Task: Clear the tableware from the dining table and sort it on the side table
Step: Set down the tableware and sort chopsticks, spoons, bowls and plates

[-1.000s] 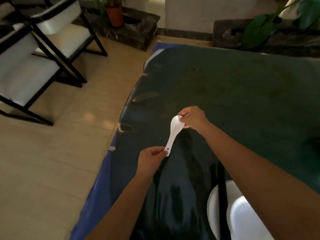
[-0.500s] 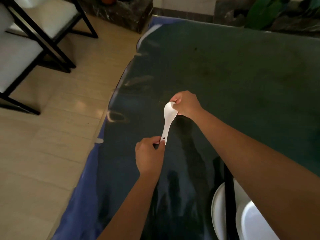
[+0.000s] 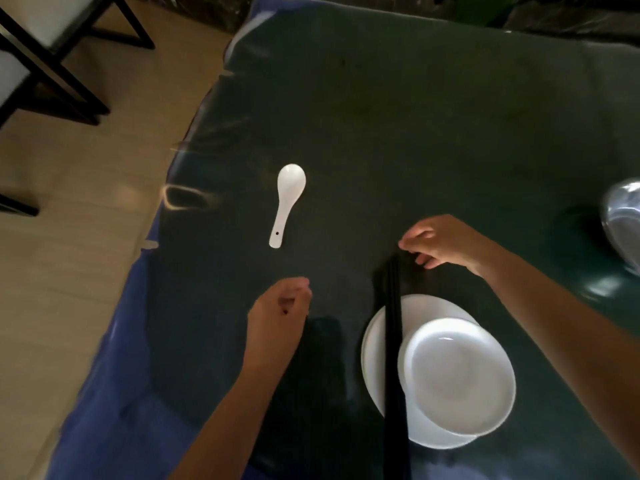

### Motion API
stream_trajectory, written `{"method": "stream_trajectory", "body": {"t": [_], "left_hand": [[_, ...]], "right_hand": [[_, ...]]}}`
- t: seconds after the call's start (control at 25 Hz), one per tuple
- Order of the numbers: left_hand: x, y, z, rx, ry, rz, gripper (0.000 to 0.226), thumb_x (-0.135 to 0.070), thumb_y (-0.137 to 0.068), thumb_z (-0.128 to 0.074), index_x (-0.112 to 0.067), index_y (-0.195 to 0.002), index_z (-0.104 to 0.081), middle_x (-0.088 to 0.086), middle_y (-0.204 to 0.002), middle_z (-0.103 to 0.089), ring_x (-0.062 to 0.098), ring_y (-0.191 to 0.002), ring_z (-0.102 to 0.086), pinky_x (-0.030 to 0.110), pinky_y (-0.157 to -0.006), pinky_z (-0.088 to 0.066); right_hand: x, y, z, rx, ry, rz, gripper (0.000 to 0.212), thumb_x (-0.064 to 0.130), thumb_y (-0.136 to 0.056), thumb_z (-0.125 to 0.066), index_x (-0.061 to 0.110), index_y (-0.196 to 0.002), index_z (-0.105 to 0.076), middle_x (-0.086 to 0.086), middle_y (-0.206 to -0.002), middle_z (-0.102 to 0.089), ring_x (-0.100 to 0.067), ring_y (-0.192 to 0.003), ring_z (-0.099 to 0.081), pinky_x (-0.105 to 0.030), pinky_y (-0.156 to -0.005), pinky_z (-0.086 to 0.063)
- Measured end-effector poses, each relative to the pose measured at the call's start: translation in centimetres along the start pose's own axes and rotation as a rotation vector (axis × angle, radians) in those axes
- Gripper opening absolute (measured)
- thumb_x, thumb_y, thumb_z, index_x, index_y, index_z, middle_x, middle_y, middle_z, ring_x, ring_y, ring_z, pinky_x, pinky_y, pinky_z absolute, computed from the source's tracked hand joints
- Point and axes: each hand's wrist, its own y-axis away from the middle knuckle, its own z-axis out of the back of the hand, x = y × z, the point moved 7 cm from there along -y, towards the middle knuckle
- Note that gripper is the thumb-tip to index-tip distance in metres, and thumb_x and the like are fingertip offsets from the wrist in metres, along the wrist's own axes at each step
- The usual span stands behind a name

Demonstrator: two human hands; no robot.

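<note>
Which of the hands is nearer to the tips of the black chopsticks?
The right hand: its fingertips are at the top end of the long black chopsticks. The left hand is off to their left, holding nothing.

Dark-clothed table [image 3: 433,140] with white spoon [image 3: 287,202], stacked white plates [image 3: 446,375], black chopsticks [image 3: 393,341].

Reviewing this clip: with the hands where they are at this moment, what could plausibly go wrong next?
1. The right hand is at the top ends of the black chopsticks, which lie across the rim of the larger white plate. Lifting them by one end could let them swing, roll off or drag the plate.
2. The smaller plate sits off-centre on the larger one and might slide if knocked.
3. The white spoon lies close to the table edge; a sweep of the left hand could knock it off.
</note>
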Motion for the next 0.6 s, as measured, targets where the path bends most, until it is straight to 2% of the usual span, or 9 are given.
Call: {"method": "stream_trajectory", "body": {"t": [0.04, 0.16, 0.28, 0.36, 0.48, 0.6], "left_hand": [[1.2, 1.6, -1.0, 0.096, 0.006, 0.079, 0.020, -0.013, -0.088, -0.055, -0.024, -0.077, -0.067, -0.002, -0.077, -0.070, 0.010, -0.069, -0.066, 0.023, -0.070, -0.050], [5.4, 7.6, -3.0, 0.309, 0.072, 0.327, 0.022, -0.018, -0.086, -0.059, -0.023, -0.066, -0.066, -0.002, -0.068, -0.071, 0.007, -0.060, -0.068, 0.018, -0.057, -0.052], [7.5, 12.3, -4.7, 0.446, -0.036, 0.389, 0.014, -0.036, -0.073, -0.069, -0.024, -0.065, -0.069, -0.001, -0.071, -0.074, 0.013, -0.073, -0.071, 0.033, -0.077, -0.056], [7.7, 13.9, -5.6, 0.490, -0.052, 0.417, 0.018, -0.040, -0.067, -0.073, -0.023, -0.070, -0.070, 0.000, -0.074, -0.075, 0.014, -0.077, -0.071, 0.039, -0.084, -0.055], [7.0, 14.7, -6.7, 0.530, -0.064, 0.447, 0.023, -0.038, -0.066, -0.076, -0.021, -0.079, -0.068, 0.000, -0.074, -0.075, 0.014, -0.079, -0.071, 0.038, -0.084, -0.055], [6.2, 15.1, -8.0, 0.510, -0.037, 0.476, 0.012, -0.025, -0.074, -0.074, -0.019, -0.080, -0.066, 0.000, -0.076, -0.070, 0.014, -0.075, -0.068, 0.028, -0.075, -0.058]], "right_hand": [[-1.1, 0.5, -0.2, 0.018, -0.042, -0.028, 0.020, 0.023, -0.086, -0.065, 0.007, -0.099, -0.067, -0.012, -0.090, -0.069, -0.019, -0.071, -0.066, -0.026, -0.062, -0.055], [-2.4, 1.2, -1.8, 0.112, -0.187, -0.055, 0.021, 0.027, -0.084, -0.067, 0.011, -0.098, -0.065, -0.009, -0.088, -0.070, -0.019, -0.073, -0.068, -0.025, -0.062, -0.055], [-2.2, 1.4, -3.3, 0.159, -0.249, -0.012, 0.015, 0.027, -0.081, -0.070, 0.017, -0.090, -0.064, -0.003, -0.078, -0.072, -0.014, -0.068, -0.070, -0.023, -0.060, -0.055], [-2.0, 1.4, -3.7, 0.159, -0.302, -0.002, 0.013, 0.025, -0.081, -0.071, 0.018, -0.088, -0.063, -0.002, -0.075, -0.073, -0.013, -0.066, -0.071, -0.025, -0.064, -0.056], [-1.6, 1.3, -3.9, 0.191, -0.335, 0.023, 0.018, 0.024, -0.082, -0.069, 0.014, -0.097, -0.065, -0.006, -0.089, -0.074, -0.018, -0.079, -0.071, -0.029, -0.072, -0.056], [-1.2, 1.5, -4.2, 0.221, -0.338, 0.070, 0.016, 0.022, -0.085, -0.065, 0.015, -0.099, -0.066, -0.004, -0.091, -0.075, -0.015, -0.076, -0.072, -0.022, -0.063, -0.053]]}}
